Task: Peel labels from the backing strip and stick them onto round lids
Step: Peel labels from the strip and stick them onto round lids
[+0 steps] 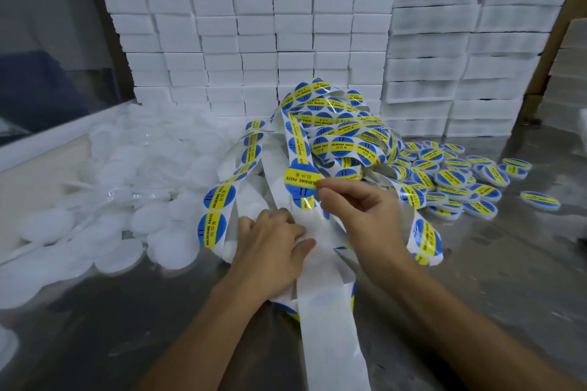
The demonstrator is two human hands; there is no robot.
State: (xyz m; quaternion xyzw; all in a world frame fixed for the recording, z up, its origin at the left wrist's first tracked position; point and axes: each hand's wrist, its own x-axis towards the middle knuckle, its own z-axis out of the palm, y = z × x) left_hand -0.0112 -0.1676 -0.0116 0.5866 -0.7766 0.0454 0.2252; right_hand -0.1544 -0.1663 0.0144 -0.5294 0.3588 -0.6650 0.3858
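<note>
while a wall of white foam blocks [254, 41] rises at the far side, a metal table [476, 263] carries three heaps: plain white round lids [120, 174] on the left, a tangled backing strip [333, 136] in the middle, and finished lids with labels [460, 178] on the right. the step in hand looks like peeling. the right hand [359, 213] pinches the edge of one label [301, 179] between thumb and fingertips, and the label stands partly lifted just above the strip near the middle of the table. the left hand [273, 251] presses down on bare strip nearby, fingers curled over it (whether a lid lies under it i cannot tell). next, by my judgement, the label must come fully free without folding, then be centred on a blank lid. the label is a blue circle crossed by a yellow band reading "soldering paste", glossy and thin.
</note>
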